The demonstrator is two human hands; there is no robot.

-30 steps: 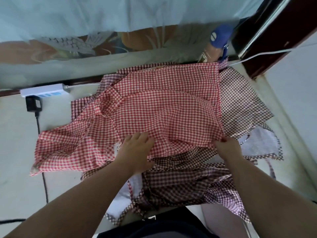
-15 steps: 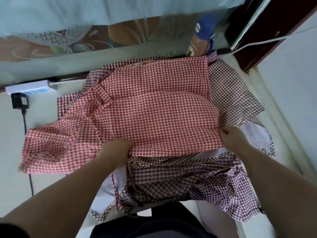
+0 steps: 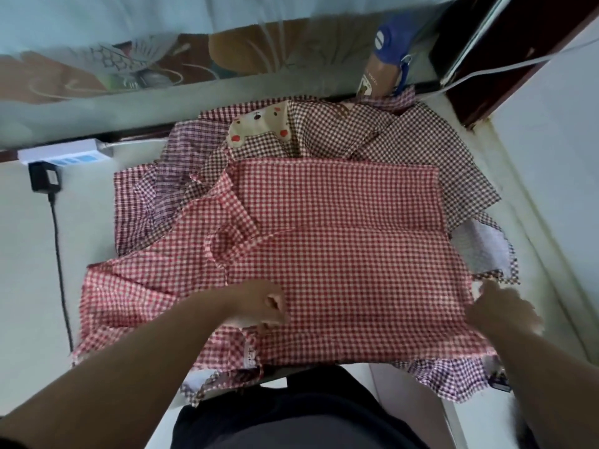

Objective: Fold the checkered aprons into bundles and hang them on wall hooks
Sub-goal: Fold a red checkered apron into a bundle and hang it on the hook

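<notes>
The red apron (image 3: 340, 254) lies spread over the brown aprons (image 3: 405, 140) on the bench (image 3: 32, 254). The left hand (image 3: 259, 307), fingers curled, pinches the red cloth beneath them. The right hand (image 3: 505, 311) meets the cloth's right edge; it is too blurred to tell the grip.

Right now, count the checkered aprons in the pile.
3: red apron on top, brown apron behind it, purple apron poking out left underneath. More may be hidden.
</notes>
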